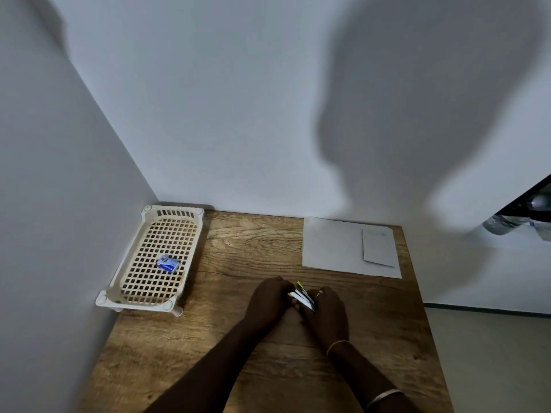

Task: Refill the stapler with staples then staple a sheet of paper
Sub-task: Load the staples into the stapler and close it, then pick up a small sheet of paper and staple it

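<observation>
Forearms (208, 368): both reach in from the bottom edge and meet at mid-tabletop (253, 239), so the work sits straight ahead of the person.
Left hand (269, 299): clenched on the left end of the stapler (302, 296), fingers curled round it, likely to steady the body.
Right hand (326, 312): grasping the stapler from the right, knuckles up; a ring shows on one finger and a thin bangle on the wrist.
Stapler: held between the two hands just above the wood, slanted, with a yellow tip toward the far side. Its layers look splayed, which suggests it is being opened for loading, though blur hides the magazine.
Staple box (168, 263): small and blue, lying alone in the cream slotted basket (131, 281) at the left wall, well apart from the hands. It seems to be parked there until needed.
Sheet of paper (334, 248): flat at the far right corner, out of the working space, with a smaller piece (378, 247) resting on its right part.
Stage: refilling looks under way, and stapling is not yet begun.
Next need: one hand must let go to fetch staples while the other keeps the stapler open.
</observation>
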A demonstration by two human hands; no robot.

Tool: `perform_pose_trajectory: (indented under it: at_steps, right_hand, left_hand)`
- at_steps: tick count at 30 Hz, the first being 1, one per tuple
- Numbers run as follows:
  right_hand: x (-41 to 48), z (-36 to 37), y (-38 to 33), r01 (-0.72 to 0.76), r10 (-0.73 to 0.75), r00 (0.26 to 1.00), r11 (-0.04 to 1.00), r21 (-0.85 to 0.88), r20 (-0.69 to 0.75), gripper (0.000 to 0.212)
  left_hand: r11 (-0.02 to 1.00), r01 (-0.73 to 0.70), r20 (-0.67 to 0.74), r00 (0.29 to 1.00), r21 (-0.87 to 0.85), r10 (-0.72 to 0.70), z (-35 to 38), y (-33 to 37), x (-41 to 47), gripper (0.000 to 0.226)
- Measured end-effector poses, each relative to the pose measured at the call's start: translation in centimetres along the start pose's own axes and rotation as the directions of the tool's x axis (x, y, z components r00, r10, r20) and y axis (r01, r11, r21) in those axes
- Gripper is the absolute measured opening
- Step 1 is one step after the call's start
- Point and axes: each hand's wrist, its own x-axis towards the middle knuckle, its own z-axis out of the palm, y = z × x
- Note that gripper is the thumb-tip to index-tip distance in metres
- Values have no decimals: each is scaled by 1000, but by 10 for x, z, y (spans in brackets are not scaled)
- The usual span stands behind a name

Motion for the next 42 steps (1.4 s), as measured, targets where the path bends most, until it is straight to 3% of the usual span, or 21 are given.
perform_pose_trajectory:
  at_steps: [8, 15, 22, 25, 33, 36, 42]
  right_hand:
    - [5, -8, 4, 28, -27, 999, 999, -26, 32, 46]
    - [44, -45, 6, -89, 79, 995, 974, 206, 54, 43]
    - [83, -92, 27, -191, 252, 964, 873, 449, -79, 32]
    - [100, -106, 49, -304, 407, 909, 796, 524, -92, 29]
    - [121, -117, 96, -441, 628, 774, 623, 646, -78, 22]
    - [126, -119, 112, -473, 665, 742, 613, 633, -90, 25]
    - [130, -116, 133, -488, 648, 756, 655, 578, -96, 26]
  left_hand:
    - [999, -38, 9, 999, 7, 38, -5, -1, 5, 26]
    - [997, -25, -46, 999, -74, 22, -25, 24, 42, 24]
    - [989, -37, -41, 999, -143, 32, -29, 78, 95, 24]
    - [979, 9, 5, 1000, -205, -8, -16, 105, 118, 23]
    - [905, 246, 177, 965, -347, -195, 27, 142, 152, 16]
    - [904, 275, 208, 954, -327, -215, 47, 153, 162, 20]
    - [911, 330, 205, 937, -249, -283, 70, 164, 174, 25]
